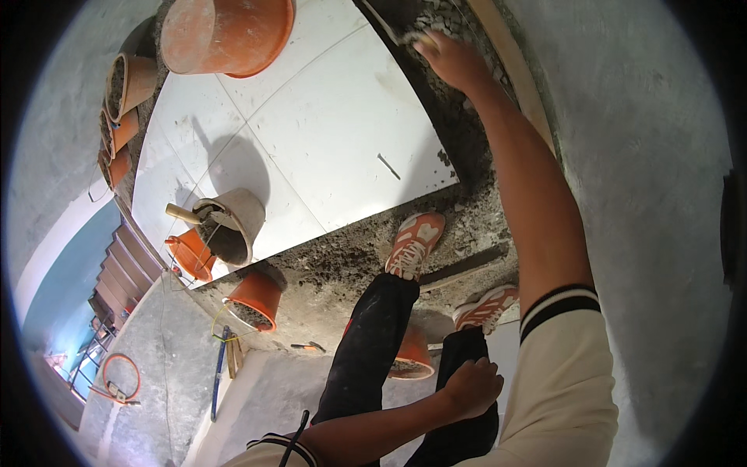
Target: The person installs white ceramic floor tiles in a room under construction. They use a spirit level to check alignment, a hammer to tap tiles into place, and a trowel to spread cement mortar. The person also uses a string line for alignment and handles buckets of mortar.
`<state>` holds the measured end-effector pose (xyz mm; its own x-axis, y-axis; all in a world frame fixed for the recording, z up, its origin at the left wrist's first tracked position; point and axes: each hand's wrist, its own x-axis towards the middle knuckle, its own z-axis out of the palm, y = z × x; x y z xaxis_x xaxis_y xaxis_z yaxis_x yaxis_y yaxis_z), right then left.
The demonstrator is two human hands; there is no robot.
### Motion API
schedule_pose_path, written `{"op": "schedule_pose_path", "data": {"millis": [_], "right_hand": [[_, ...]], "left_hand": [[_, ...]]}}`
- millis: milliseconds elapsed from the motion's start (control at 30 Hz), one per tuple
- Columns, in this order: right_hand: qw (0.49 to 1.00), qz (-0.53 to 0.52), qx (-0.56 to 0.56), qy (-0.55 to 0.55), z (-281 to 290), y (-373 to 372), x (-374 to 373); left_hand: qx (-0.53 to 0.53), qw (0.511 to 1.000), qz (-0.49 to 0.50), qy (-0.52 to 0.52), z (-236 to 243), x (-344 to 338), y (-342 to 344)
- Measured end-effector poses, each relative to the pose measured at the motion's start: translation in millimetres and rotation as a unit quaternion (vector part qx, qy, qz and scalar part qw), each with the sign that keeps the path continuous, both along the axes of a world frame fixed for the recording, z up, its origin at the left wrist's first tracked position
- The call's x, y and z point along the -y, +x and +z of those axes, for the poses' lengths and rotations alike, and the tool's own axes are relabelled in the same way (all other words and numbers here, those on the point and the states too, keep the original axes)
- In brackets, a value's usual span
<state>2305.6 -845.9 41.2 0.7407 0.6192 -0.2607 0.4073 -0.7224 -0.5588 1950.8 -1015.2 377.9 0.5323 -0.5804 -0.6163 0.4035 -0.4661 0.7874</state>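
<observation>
Unfinished room, floor partly tiled.
White floor tiles (311,124) beside grey mortar bed (342,265); bare grey plaster wall (646,117); concrete stairs (128,261) descending at left; daylight throughout.

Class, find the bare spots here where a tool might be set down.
The white tiles are bare between the big orange bucket and the mortar strip where the right hand works. It is crowded near the mortar-filled bucket and the feet.
</observation>
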Motion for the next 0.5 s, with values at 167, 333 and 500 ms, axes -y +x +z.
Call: {"op": "schedule_pose_path", "data": {"millis": [167, 333, 500], "right_hand": [[0.999, 0.050, 0.019, 0.003, -7.6, -4.1, 9.1], [0.996, 0.056, -0.062, 0.032, 16.1, -62.2, 88.8], [0.992, 0.040, -0.120, -0.012, 32.1, -125.3, 170.2]], "left_hand": [[0.029, 1.000, 0.005, 0.012, 5.9, 3.8, 3.3], [0.024, 1.000, -0.013, 0.008, 10.9, 21.1, 0.6], [0.025, 0.999, -0.038, 0.001, 12.9, 34.6, -7.7]]}}
